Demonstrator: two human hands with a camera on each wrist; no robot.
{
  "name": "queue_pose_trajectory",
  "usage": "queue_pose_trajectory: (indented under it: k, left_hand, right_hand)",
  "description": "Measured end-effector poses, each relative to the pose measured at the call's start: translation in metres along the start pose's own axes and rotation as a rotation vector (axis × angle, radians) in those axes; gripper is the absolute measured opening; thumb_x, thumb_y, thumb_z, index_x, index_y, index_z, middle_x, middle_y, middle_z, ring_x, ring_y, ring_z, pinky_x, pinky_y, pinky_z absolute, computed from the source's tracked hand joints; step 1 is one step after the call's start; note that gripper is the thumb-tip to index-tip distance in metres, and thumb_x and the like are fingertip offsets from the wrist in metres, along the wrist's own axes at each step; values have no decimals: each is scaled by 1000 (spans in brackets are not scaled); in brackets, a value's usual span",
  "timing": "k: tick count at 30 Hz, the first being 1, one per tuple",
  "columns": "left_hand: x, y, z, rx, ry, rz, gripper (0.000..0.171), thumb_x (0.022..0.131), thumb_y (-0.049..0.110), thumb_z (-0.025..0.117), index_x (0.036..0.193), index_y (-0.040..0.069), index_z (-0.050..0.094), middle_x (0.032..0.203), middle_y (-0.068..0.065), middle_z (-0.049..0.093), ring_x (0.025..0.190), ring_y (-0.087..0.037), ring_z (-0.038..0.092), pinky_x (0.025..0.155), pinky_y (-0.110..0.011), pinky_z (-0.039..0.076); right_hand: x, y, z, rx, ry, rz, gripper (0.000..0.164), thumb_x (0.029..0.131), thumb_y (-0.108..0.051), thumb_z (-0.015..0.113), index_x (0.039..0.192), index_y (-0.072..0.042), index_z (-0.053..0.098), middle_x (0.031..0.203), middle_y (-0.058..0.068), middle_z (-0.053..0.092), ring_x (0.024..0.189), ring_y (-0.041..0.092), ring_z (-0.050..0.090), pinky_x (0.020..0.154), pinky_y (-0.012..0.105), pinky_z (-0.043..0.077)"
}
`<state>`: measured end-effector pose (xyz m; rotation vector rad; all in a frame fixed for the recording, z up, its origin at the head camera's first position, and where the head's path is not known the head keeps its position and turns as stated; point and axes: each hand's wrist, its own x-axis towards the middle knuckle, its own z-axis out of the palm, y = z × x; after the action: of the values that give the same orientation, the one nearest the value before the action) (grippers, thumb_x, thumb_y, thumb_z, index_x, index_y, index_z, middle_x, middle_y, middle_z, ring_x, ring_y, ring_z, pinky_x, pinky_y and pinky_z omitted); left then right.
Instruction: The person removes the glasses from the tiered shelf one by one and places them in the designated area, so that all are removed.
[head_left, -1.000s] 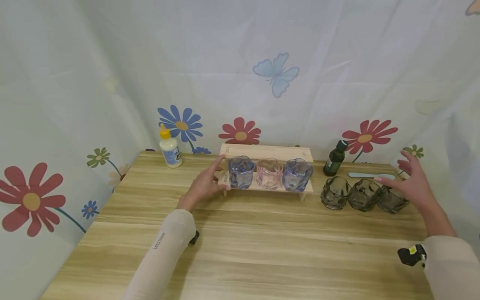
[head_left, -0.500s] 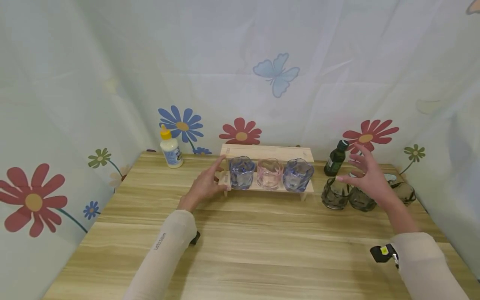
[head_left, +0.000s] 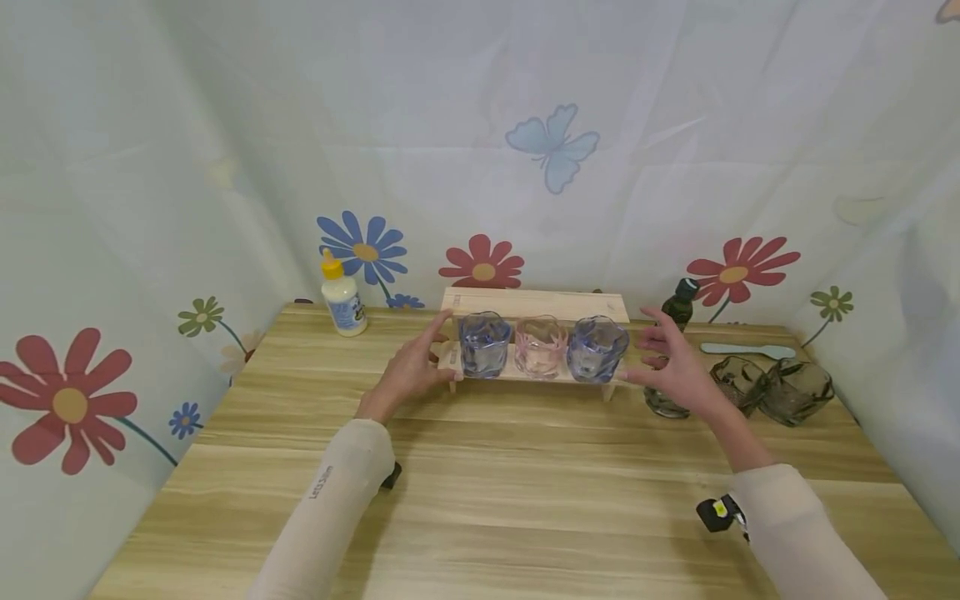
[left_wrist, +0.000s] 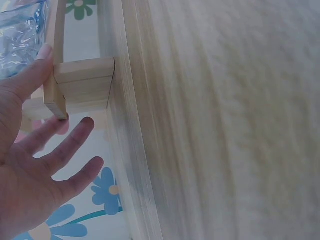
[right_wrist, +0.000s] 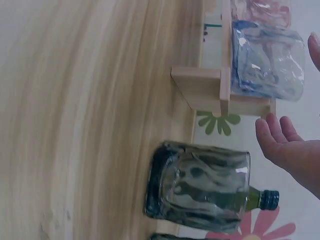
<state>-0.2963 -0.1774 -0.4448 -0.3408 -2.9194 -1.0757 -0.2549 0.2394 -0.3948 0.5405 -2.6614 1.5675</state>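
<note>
A two-step wooden stand (head_left: 532, 302) stands at the back of the table. Along its lower step sit a blue glass (head_left: 483, 347), a pink glass (head_left: 541, 347) and a second blue glass (head_left: 597, 350). My left hand (head_left: 408, 372) holds the stand's left end, thumb at the front of the lower step and index finger behind it; the other fingers (left_wrist: 80, 135) spread free. Beside the stand's right end is my right hand (head_left: 681, 372), fingers and thumb apart with nothing between them. It partly covers a grey glass (head_left: 666, 407) in the head view.
Two more grey glasses (head_left: 797, 392) stand at the right, with a light-blue spatula (head_left: 748, 350) behind them. A dark green bottle (head_left: 679, 306) is at the back. A white glue bottle (head_left: 343, 306) with yellow cap stands back left. A flowered curtain (head_left: 420, 167) hangs behind.
My right hand has moved left, from over the far-right grey glass to the right end of the wooden stand. The left hand and the stand have stayed in place.
</note>
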Motion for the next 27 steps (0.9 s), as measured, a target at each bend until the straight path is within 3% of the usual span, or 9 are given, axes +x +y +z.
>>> queue_pose_trajectory:
  k: [13, 21, 27]
  left_hand:
    - [1, 1, 0, 9, -4, -4, 107, 79, 28, 86, 156, 46, 15, 143, -12, 56, 110, -35, 66, 93, -56, 52]
    - [0, 2, 0, 3, -3, -5, 106, 79, 27, 86, 156, 46, 16, 143, -12, 57, 109, -35, 66, 92, -54, 53]
    - [0, 1, 0, 9, -3, -12, 107, 79, 28, 87, 156, 46, 15, 143, -12, 57, 109, -35, 66, 91, -53, 53]
  right_hand:
    - [17, 7, 32, -20, 17, 24, 101, 82, -12, 83, 159, -13, 17, 143, 32, 43, 130, 51, 48, 107, 65, 40]
    - [25, 10, 40, -29, 18, 84, 104, 80, -23, 86, 159, -19, 18, 158, 26, 24, 138, 51, 38, 107, 63, 40]
    - [28, 10, 44, -80, 43, 85, 106, 77, -26, 88, 159, -19, 21, 157, 26, 29, 134, 50, 42, 103, 64, 42]
